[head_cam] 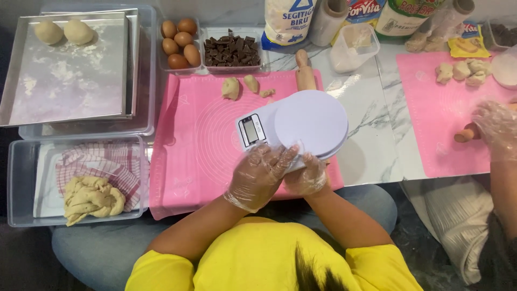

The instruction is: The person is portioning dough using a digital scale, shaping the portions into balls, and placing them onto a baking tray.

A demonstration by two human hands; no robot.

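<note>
A white kitchen scale [301, 124] with a round platform and a small display is above the pink silicone mat [183, 156]; its shadow falls offset on the marble, so it looks lifted. My left hand [257, 177] and my right hand [308, 175], both in clear plastic gloves, grip its near edge side by side. Three small dough pieces [231, 88] lie on the mat beyond the scale, beside a wooden rolling pin [305, 73].
At left, a steel tray [64, 86] holds two dough balls; below it a clear tub [21, 183] holds a checked cloth and dough. Eggs [180, 43], chocolate chunks [231, 51] and flour bags stand behind. Another person's gloved hand [498, 129] rolls on a second pink mat [436, 134].
</note>
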